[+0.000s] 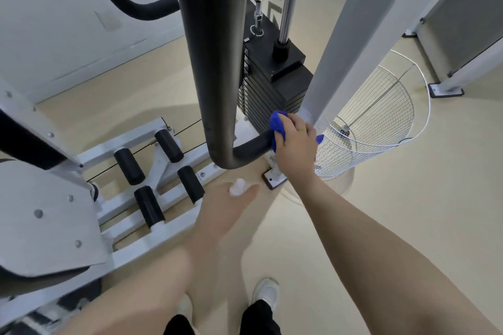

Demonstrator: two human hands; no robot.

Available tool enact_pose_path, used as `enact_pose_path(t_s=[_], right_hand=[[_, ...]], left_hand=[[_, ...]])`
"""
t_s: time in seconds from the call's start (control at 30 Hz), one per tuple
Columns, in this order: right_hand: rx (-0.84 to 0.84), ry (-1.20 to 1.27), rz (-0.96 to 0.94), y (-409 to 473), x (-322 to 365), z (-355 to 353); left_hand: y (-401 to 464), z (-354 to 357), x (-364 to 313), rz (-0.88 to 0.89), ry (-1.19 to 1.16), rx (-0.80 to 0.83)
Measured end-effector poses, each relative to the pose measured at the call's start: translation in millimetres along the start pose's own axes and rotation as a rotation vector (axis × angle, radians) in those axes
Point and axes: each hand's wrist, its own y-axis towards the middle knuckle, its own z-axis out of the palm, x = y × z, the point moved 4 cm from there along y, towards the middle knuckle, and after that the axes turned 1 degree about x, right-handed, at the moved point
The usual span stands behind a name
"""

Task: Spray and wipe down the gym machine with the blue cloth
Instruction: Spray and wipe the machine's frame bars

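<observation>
A thick black padded bar (215, 62) of the gym machine hangs down the middle of the view and bends right at its low end. My right hand (295, 144) presses a bunched blue cloth (277, 124) against the end of that bend. My left hand (231, 207), blurred, is lower and left of it, fingers wrapped around a small white spray bottle (238, 187) whose top shows above the fingers. The black weight stack (272, 81) stands just behind the cloth.
White frame rails carry several black foam rollers (152, 171) at left, beside a grey seat plate (46, 215). A grey upright post (351, 35) rises right of the stack. A wire fan guard (381, 122) stands on the beige floor at right. My shoes (268, 294) are below.
</observation>
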Motion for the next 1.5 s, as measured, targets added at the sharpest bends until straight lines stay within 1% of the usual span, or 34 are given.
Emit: enact_pose_path(t_s=[0.03, 0.1, 0.13, 0.17, 0.23, 0.27, 0.3, 0.33, 0.37, 0.4, 0.47, 0.5, 0.53, 0.57, 0.6, 0.67, 0.7, 0.73, 0.8, 0.83, 0.87, 0.97, 1.0, 1.07, 1.1, 1.17, 1.2, 1.23, 1.3, 1.33, 1.37, 1.43, 1.5], right_hand=[[0.002, -0.005, 0.021, -2.3, 5.3, 6.5], [0.065, -0.012, 0.021, -9.1, 16.9, 15.9], [0.126, 0.041, 0.003, -14.6, 25.3, 19.2], [0.2, 0.148, -0.014, -21.5, 35.0, 21.0], [0.35, 0.377, -0.03, -37.0, 53.1, 20.6], [0.388, 0.454, -0.048, -41.6, 57.1, 20.3], [0.402, 0.481, -0.077, -44.2, 56.7, 20.1], [0.391, 0.44, -0.144, -45.6, 54.4, 18.5], [0.328, 0.321, -0.235, -42.1, 49.4, 18.3], [0.229, 0.163, -0.339, -36.1, 41.6, 15.1], [-0.021, -0.173, -0.562, -21.0, 25.1, 11.9], [-0.079, -0.293, -0.611, -16.9, 18.1, 11.8], [-0.113, -0.377, -0.621, -16.7, 14.6, 12.9], [-0.127, -0.389, -0.554, -17.5, 12.8, 17.2], [-0.115, -0.323, -0.409, -21.6, 15.1, 19.7], [-0.023, 0.01, -0.042, -32.2, 28.1, 24.3], [0.075, 0.195, 0.078, -37.4, 36.3, 27.3], [0.185, 0.323, 0.114, -40.6, 43.7, 28.9], [0.334, 0.435, 0.024, -45.0, 49.1, 21.0], [0.374, 0.42, -0.048, -45.8, 47.8, 15.5], [0.375, 0.335, -0.14, -45.4, 46.4, 9.2], [0.324, -0.179, -0.444, -32.7, 43.9, 7.4], [0.312, -0.334, -0.509, -26.5, 43.4, 8.3], [0.271, -0.5, -0.557, -16.8, 36.3, 8.8], [0.221, -0.559, -0.52, -13.1, 27.6, 8.4], [0.058, -0.502, -0.364, -8.0, 7.2, 3.6], [0.022, -0.464, -0.281, -7.0, 0.1, 0.3], [0.033, -0.404, -0.189, -6.3, -1.0, -0.7], [0.092, -0.135, 0.082, -7.1, 7.2, 1.6], [0.129, 0.055, 0.18, -10.9, 15.0, 5.6], [0.173, 0.212, 0.225, -19.5, 24.9, 9.7], [0.305, 0.441, 0.288, -44.1, 45.8, 15.5], [0.43, 0.667, 0.413, -63.5, 63.6, 6.7]], left_hand=[[1.3, -11.9, 8.6, 0.015, 0.045, -0.051], [3.7, -34.2, 15.4, 0.055, 0.002, -0.177], [3.7, -45.0, 15.1, 0.085, -0.04, -0.233], [3.2, -54.3, 12.7, 0.129, -0.077, -0.27], [-1.4, -66.7, 2.9, 0.239, -0.161, -0.279], [-3.0, -69.8, -3.1, 0.297, -0.188, -0.264], [-3.9, -71.6, -9.3, 0.342, -0.194, -0.247], [-4.8, -72.7, -15.1, 0.377, -0.191, -0.236], [-1.2, -73.3, -16.3, 0.404, -0.184, -0.237], [-1.1, -73.6, -18.3, 0.415, -0.195, -0.241], [0.8, -74.1, -17.5, 0.398, -0.223, -0.236], [1.9, -74.9, -16.2, 0.389, -0.233, -0.23], [2.3, -76.0, -16.2, 0.38, -0.235, -0.225], [3.5, -77.6, -15.9, 0.38, -0.22, -0.222], [3.0, -79.7, -16.2, 0.379, -0.197, -0.216], [2.7, -83.5, -18.8, 0.377, -0.171, -0.187], [3.1, -84.5, -20.3, 0.376, -0.154, -0.171], [3.5, -85.0, -21.4, 0.374, -0.135, -0.165], [4.3, -84.8, -22.6, 0.381, -0.113, -0.154], [4.3, -84.1, -22.3, 0.383, -0.119, -0.149], [4.9, -83.4, -21.4, 0.383, -0.136, -0.152], [4.4, -82.8, -18.9, 0.377, -0.182, -0.171], [4.2, -82.9, -19.0, 0.373, -0.185, -0.175], [3.0, -81.6, -20.1, 0.366, -0.169, -0.168], [2.6, -81.9, -21.0, 0.369, -0.151, -0.165], [3.2, -83.3, -20.9, 0.371, -0.134, -0.161], [3.4, -83.3, -21.0, 0.373, -0.145, -0.154], [4.6, -84.2, -20.2, 0.376, -0.152, -0.152], [6.0, -84.4, -19.2, 0.383, -0.145, -0.151], [6.2, -84.5, -19.5, 0.394, -0.154, -0.155], [5.2, -84.0, -20.0, 0.403, -0.166, -0.155], [4.6, -82.7, -22.8, 0.407, -0.139, -0.141], [3.4, -83.8, -23.9, 0.388, -0.097, -0.108]])
